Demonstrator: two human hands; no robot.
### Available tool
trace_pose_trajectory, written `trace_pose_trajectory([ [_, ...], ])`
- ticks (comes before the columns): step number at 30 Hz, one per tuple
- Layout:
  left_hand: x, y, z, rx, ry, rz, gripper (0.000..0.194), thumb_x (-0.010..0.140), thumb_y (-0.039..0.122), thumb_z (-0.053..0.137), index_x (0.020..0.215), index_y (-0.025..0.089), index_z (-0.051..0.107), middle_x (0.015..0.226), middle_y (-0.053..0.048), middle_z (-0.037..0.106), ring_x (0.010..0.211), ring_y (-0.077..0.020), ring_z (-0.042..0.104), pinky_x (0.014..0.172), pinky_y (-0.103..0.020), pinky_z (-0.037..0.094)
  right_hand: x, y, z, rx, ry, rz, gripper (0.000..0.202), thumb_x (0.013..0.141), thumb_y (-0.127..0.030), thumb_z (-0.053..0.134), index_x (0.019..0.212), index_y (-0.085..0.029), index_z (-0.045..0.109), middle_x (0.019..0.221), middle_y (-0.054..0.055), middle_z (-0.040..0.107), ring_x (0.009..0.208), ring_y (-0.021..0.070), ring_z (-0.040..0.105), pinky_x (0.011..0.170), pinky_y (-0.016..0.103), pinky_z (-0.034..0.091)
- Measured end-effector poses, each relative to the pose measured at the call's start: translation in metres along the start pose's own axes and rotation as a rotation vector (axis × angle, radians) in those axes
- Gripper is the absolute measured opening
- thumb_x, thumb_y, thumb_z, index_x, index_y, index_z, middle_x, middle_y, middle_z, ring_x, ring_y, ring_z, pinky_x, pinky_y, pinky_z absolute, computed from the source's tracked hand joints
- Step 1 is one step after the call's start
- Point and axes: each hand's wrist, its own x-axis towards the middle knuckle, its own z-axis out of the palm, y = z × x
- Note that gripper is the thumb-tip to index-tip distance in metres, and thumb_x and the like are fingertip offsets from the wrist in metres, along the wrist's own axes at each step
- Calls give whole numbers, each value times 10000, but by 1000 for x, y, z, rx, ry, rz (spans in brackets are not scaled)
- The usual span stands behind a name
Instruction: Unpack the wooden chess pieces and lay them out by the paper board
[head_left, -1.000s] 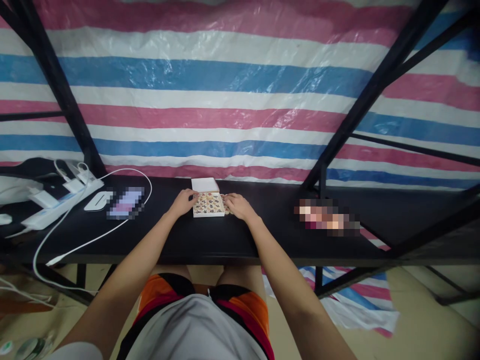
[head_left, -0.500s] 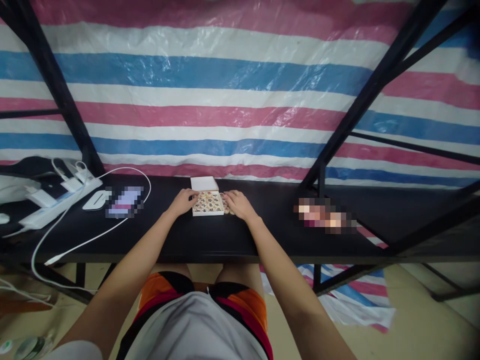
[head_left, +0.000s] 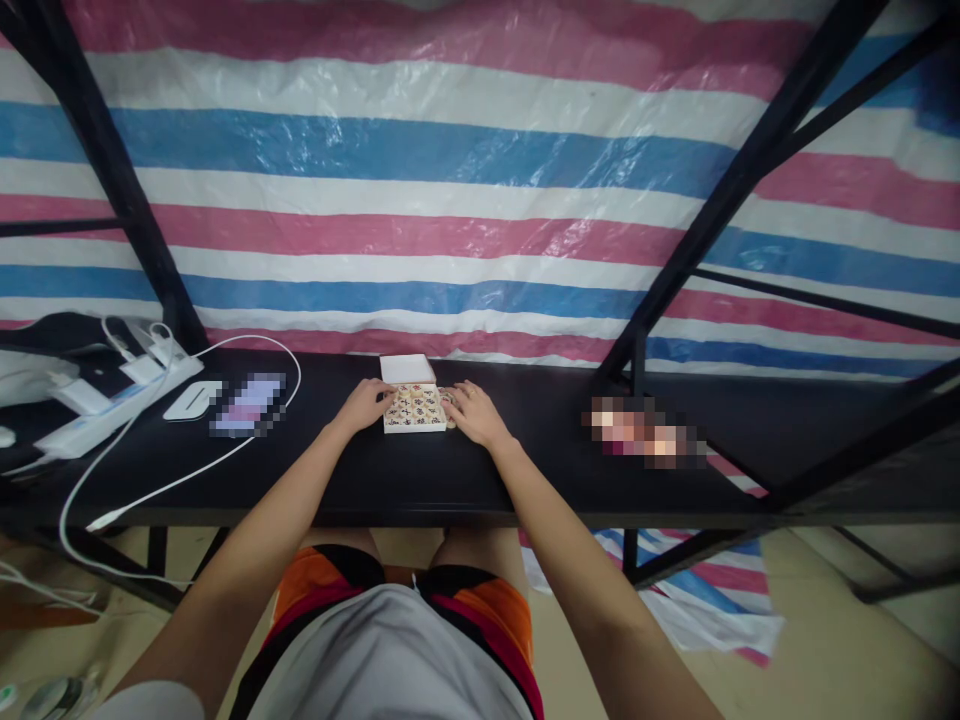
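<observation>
Xiangqi pieces (head_left: 416,406), marked with dark characters, are seen packed in rows inside a shallow white box (head_left: 415,428), and that box is set in the middle of the black worktop (head_left: 420,485), squarely between two bare hands! Over on the left, the box's side is met by the left hand (head_left: 366,405), its fingertips laid at the rim by the back corner; whether a piece is pinched in that grip cannot be told. On the other flank, the right hand (head_left: 477,412) is placed palm down, fingers fanned out and reaching to the box's right edge. Under and beside those fingers, loose pieces (head_left: 451,423) are partly covered, gathered right against the box; whether anything is held in this grip cannot be told either, so closely is the view blocked. Just behind the box, a pale lid (head_left: 407,369) is laid out; whether it is joined to the box cannot be made out.

Out wide on the left, a white power strip (head_left: 124,405) is loaded with adapters, a white cable (head_left: 107,519) is looped across the surface, and a flat white device (head_left: 191,401) is parked beside a pixelated phone-like object (head_left: 249,404). Well off to the right, another pixelated item (head_left: 641,433) is laid down, and the whole scene is backed by a striped plastic tarpaulin (head_left: 420,235).
</observation>
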Motion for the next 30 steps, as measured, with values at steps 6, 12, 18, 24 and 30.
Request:
trace_pose_trajectory([
  [6,0,-1,1,-13,7,5,298,840,350,478,970,218,710,963,-63,664,908,-224,572,888,-353,428,5,2,5,29,-17,5,479,935,-481,306,1221,-204,571,1251,104,539,1266,223,380,1097,393,260],
  [12,-1,2,-1,-4,-4,5,296,843,334,473,977,210,706,975,-62,670,918,-222,572,899,-350,424,10,2,8,106,20,-2,461,928,-473,324,1209,-201,569,1250,79,547,1265,206,381,1111,382,241],
  [18,-1,4,-2,-4,-14,-14,288,837,310,479,980,204,705,961,-53,694,903,-229,579,864,-342,435,-2,30,-2,274,261,354,404,871,-251,329,1198,-164,549,1198,119,566,1161,230,474,1033,395,340],
  [24,-1,4,-3,25,-17,-21,286,826,322,490,978,204,701,909,-53,685,870,-225,568,825,-331,439,-16,52,-12,421,116,597,531,689,-164,493,1218,-197,523,1199,89,561,1142,236,504,1004,393,370],
  [30,-1,3,-2,11,-25,-36,268,812,317,522,980,206,699,882,-48,679,848,-217,565,803,-318,432,-15,40,-12,464,37,476,611,655,-158,533,1261,-220,489,1217,83,539,1158,223,487,1013,391,352],
])
